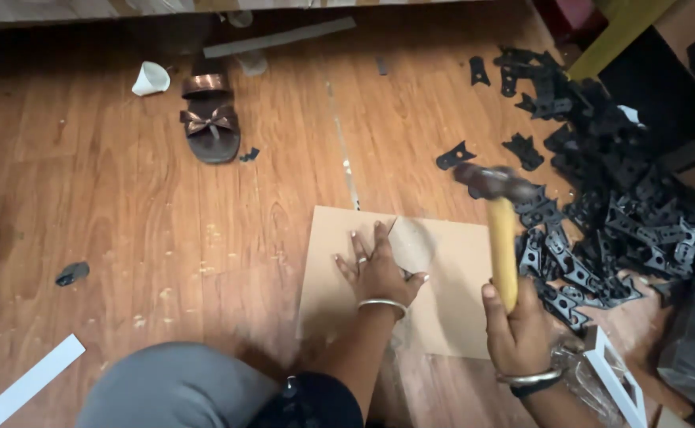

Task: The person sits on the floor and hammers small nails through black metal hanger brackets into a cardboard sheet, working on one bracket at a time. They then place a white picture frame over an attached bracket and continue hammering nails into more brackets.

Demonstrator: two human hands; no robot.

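Overhead, hammer gripped in right hand, left hand spread flat on board below.

Open wood floor fills the frame's left and centre, broken only by a sandal, a paper cone and a dark scrap. The right side is blocked by a heap of black brackets, just beside the board.
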